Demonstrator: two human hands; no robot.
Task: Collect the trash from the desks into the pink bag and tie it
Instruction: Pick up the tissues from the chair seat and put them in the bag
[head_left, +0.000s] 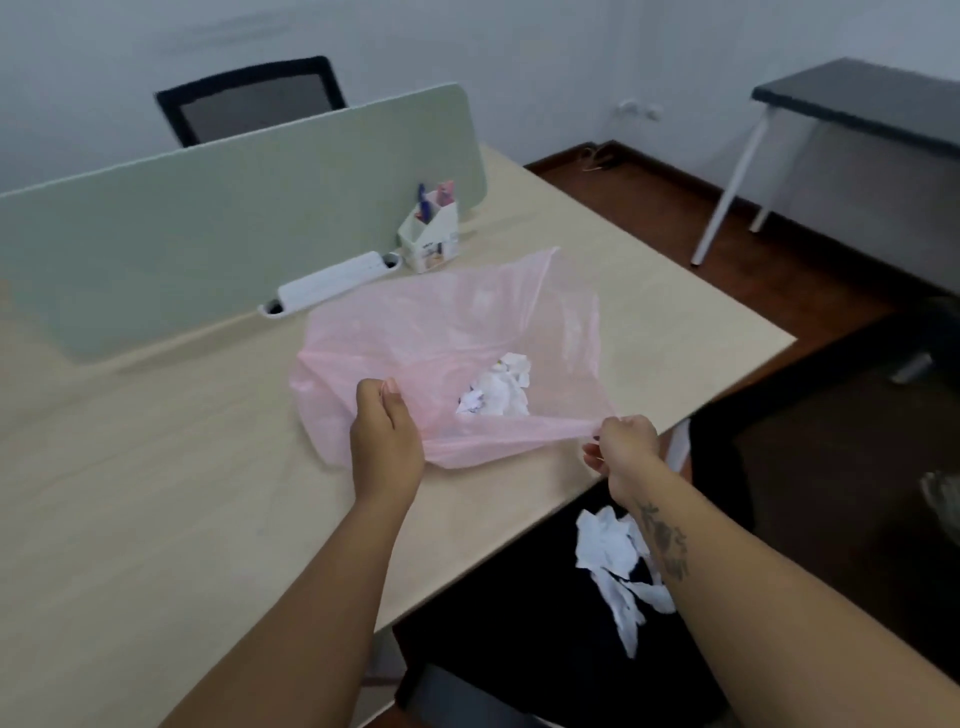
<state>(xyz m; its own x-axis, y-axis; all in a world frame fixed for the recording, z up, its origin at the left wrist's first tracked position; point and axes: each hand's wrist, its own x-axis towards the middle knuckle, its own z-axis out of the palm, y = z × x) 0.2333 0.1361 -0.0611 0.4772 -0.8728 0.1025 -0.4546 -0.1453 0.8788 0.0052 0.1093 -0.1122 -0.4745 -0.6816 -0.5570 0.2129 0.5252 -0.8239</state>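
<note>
Right now it's the collecting step, with the bag held open: the light wooden desk (156, 493) carries the pink bag (457, 332) near its front-right corner, mouth spread toward the person. Left hand (387, 431) pinches the near rim, fingers curled on the film; right hand (623, 441) grips the rim's other end, pulled taut past the desk edge. Crumpled white paper (498, 389) sits inside. More paper scraps (613, 551) lie on a dark surface below the desk, beside the right forearm. Likely next: free one hand, pick up those scraps, drop them in; tying not yet due
</note>
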